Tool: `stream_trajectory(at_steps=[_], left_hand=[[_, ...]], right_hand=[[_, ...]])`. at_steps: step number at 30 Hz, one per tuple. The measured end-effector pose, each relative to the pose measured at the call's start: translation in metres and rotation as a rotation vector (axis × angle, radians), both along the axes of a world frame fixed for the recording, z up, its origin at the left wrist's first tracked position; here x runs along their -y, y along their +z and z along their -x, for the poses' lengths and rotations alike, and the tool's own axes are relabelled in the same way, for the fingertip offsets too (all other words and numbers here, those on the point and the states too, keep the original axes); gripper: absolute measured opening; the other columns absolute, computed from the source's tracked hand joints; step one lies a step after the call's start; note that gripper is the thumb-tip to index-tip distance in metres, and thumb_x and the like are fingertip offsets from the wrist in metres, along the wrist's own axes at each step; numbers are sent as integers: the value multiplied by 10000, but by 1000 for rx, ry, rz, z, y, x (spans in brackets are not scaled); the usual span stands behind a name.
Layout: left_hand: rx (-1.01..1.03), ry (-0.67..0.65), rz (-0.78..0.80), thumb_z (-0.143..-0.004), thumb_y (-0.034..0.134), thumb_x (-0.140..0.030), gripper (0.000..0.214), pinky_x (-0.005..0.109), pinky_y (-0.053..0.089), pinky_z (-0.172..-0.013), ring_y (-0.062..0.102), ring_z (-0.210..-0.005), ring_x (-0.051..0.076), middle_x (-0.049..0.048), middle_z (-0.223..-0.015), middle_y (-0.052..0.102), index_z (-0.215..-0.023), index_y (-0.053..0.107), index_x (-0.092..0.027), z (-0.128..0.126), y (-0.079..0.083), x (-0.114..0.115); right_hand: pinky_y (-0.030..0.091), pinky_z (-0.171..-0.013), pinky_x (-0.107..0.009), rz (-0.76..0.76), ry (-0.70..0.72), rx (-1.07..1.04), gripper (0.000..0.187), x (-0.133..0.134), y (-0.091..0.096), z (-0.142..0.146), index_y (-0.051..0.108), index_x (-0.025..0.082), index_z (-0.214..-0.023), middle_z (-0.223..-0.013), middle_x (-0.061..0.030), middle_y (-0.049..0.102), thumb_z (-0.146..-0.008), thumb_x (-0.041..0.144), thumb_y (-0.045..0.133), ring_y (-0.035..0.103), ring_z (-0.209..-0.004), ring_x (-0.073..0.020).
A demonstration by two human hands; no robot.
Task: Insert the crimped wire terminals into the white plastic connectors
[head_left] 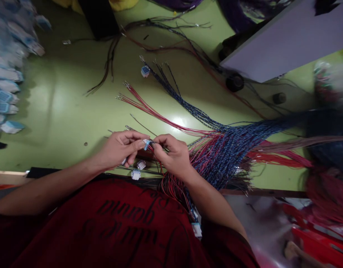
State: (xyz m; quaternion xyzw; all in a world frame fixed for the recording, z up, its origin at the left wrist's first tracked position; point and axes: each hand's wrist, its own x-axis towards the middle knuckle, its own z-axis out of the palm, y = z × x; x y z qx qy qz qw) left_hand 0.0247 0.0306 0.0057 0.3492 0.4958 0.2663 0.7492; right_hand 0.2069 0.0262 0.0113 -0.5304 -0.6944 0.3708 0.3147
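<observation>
Pinched between the thumb and fingers of my left hand [124,148] is a small blue-and-white connector housing [146,144]. My right hand [173,150] meets it from the right, its fingertips closed on a thin dark wire at the connector's edge. How far the wire sits in the housing is too small to tell. Below my hands, two more connector housings [136,174] lie near the table edge. A thick bundle of blue-black twisted wires [230,149] spreads to the right of my right hand. Red wires [160,113] with metal terminals fan out above my hands.
Many blue-and-white connectors [4,97] are piled on the left of the green table [68,93]. Another connector [145,71] lies by the blue wire ends. A dark cable harness [160,26] crosses the back. Black tape rolls [234,82] and a pale panel [283,41] stand right.
</observation>
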Motion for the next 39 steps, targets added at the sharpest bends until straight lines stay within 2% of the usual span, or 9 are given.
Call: stream_trajectory(at_steps=[14, 22, 33, 39], left_hand=[[9, 105, 13, -796, 660, -256, 222, 147, 310, -295, 405, -279, 55, -87, -358, 500, -973, 677, -124, -7, -4, 2], [2, 92, 22, -804, 657, -262, 246, 146, 272, -297, 395, -270, 51, -90, -340, 487, -1004, 678, -120, -6, -2, 1], [-33, 89, -12, -768, 690, -272, 268, 145, 309, -296, 409, -279, 54, -85, -348, 495, -983, 689, -112, -7, -6, 4], [48, 107, 14, -747, 714, -330, 382, 144, 295, -281, 396, -270, 55, -94, -349, 494, -1060, 675, -114, -4, -1, 3]], right_hand=[[433, -518, -215, -231, 15, 83, 102, 1, -11, 4, 573, 198, -744, -637, 27, 633, -825, 165, 520, 511, -511, -76], [439, -524, -219, -179, 47, 54, 62, 0, -11, 0, 585, 203, -779, -661, 28, 640, -821, 195, 539, 533, -544, -84], [424, -508, -217, -297, 83, 131, 94, 1, -16, 3, 575, 190, -788, -652, 14, 648, -852, 187, 507, 516, -513, -82], [422, -514, -216, -293, 30, 102, 81, 2, -12, -1, 584, 189, -792, -649, 19, 640, -864, 186, 546, 540, -534, -82]])
